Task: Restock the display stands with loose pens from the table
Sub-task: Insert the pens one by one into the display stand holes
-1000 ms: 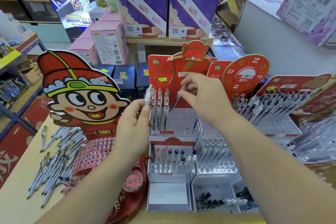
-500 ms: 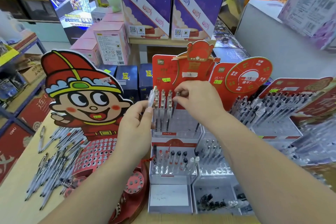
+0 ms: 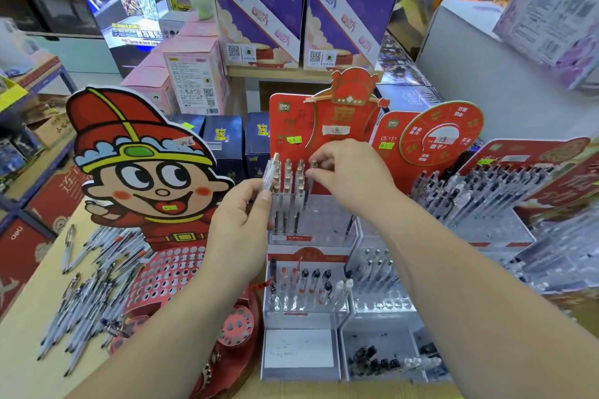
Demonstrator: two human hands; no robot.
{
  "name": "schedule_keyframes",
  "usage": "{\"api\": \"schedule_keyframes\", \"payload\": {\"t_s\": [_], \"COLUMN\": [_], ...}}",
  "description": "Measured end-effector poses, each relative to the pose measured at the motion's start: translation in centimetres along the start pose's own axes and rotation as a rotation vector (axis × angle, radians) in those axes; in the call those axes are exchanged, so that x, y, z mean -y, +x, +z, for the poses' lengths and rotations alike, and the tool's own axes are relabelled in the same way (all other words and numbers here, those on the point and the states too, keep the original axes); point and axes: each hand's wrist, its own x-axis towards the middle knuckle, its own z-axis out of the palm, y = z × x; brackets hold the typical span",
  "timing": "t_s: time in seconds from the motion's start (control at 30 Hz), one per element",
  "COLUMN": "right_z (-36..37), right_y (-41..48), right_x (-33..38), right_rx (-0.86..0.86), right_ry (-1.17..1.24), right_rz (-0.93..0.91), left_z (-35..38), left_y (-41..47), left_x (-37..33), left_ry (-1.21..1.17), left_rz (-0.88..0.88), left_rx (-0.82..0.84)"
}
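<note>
A clear tiered pen stand (image 3: pixel 327 214) with a red backboard stands at the table's middle, with several gold-capped pens upright in its top left holes. My right hand (image 3: pixel 348 168) pinches the top of a clear pen (image 3: pixel 308 186) that stands at the right end of that row. My left hand (image 3: pixel 241 227) holds one or two clear pens (image 3: pixel 269 173) upright just left of the stand. A pile of loose pens (image 3: pixel 87 285) lies on the wooden table at the left.
A cartoon-figure cardboard stand (image 3: pixel 142 178) with a red perforated base sits left of the clear stand. More pen stands (image 3: pixel 486 191), full of dark pens, fill the right side. Purple boxes (image 3: pixel 259 6) and pink boxes stand on shelves behind.
My right hand has moved down and left, bringing its pen from a tilted pose above the stand to upright in the top row. My left hand has stayed almost still.
</note>
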Motion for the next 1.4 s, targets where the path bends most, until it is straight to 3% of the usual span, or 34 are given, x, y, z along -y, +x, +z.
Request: {"api": "schedule_keyframes", "payload": {"t_s": [0.5, 0.67, 0.73, 0.87, 1.0, 1.23, 1.33, 1.4], "right_z": [0.6, 0.1, -0.6, -2.5, -3.1, -3.2, -4.3, -4.4], "right_y": [0.3, 0.1, -0.7, -3.5, -5.1, -5.0, -4.4, -4.0], "right_x": [0.2, 0.3, 0.4, 1.6, 3.2, 1.7, 0.0, -0.8], "right_rx": [0.014, 0.107, 0.049, -0.162, -0.122, -0.164, -0.272, -0.314], "right_ry": [0.057, -0.053, -0.052, 0.235, 0.665, 0.785, 0.772, 0.734], "right_rz": [0.133, 0.133, 0.11, -0.061, -0.076, 0.032, 0.085, 0.086], "left_z": [0.1, -0.1, -0.4, -0.7, 0.2, 0.8, 0.0, -0.2], "left_y": [0.2, 0.1, 0.1, -0.1, -0.4, 0.2, 1.1, 1.6], "left_x": [0.5, 0.4, 0.2, -0.8, -2.7, -2.7, -1.7, -1.0], "left_ry": [0.001, 0.013, 0.028, 0.074, 0.215, 0.321, 0.291, 0.279], "left_rz": [0.019, 0.047, 0.072, 0.211, 0.391, 0.42, 0.322, 0.245], "left_rx": [0.002, -0.009, -0.03, -0.047, -0.022, -0.036, -0.117, -0.084]}}
